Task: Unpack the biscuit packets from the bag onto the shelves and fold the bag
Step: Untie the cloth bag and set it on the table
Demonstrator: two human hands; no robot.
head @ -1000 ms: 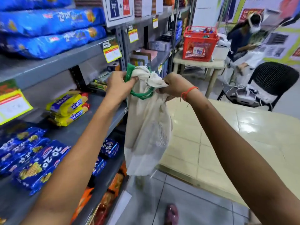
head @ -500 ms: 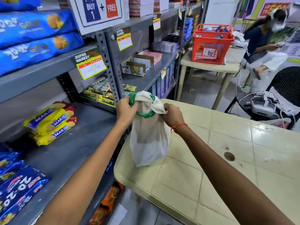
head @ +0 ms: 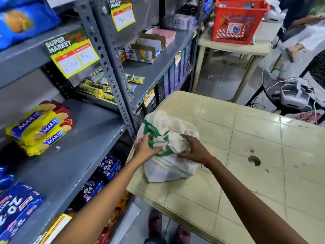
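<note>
A white cloth bag [head: 168,169] with green handles lies crumpled on the near left corner of the cream table [head: 246,155]. My left hand [head: 146,147] grips the green handles at the bag's top. Beside it, my right hand [head: 192,148], with a red thread at the wrist, clutches the bunched white cloth. Yellow Marie biscuit packets [head: 40,127] are stacked on the grey shelf [head: 70,155] to the left. Blue 20-20 biscuit packets [head: 15,212] lie at that shelf's near end. More blue packets [head: 109,166] sit on the shelf below.
Grey metal racks with price tags line the left side, with an upright post [head: 112,76] next to the table corner. A red basket [head: 237,22] stands on a small table behind. A seated person [head: 299,23] and a black chair [head: 316,67] are at the far right.
The bag hung in the air from both hands beside the shelves. It has come down and to the right and now rests slumped on the table corner, both hands still on its top.
</note>
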